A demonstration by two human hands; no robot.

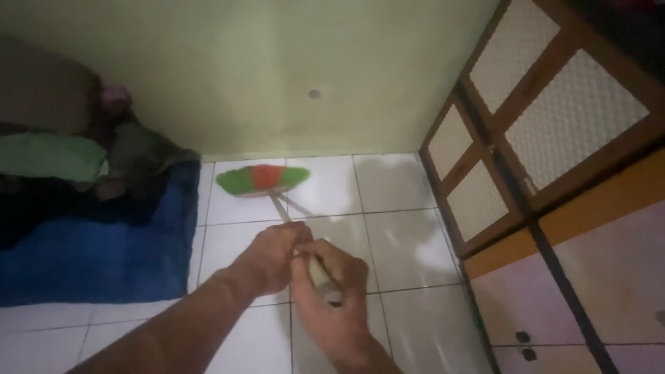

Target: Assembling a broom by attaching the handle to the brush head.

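A broom with a fan-shaped head in green, orange and white (262, 180) rests on the white tiled floor (395, 235) close to the pale green wall. Its thin light handle (285, 213) runs back toward me. My left hand (271, 256) grips the handle lower down, nearer the head. My right hand (331, 291) is closed around the handle's top end, just behind the left hand. Both forearms reach in from the bottom of the view.
A blue mattress or mat (97, 242) with a green cloth (52, 158) and dark bedding lies on the floor at left. A wooden cabinet with mesh-panel doors (485, 159) stands at right. The green wall (277, 76) closes off the far side.
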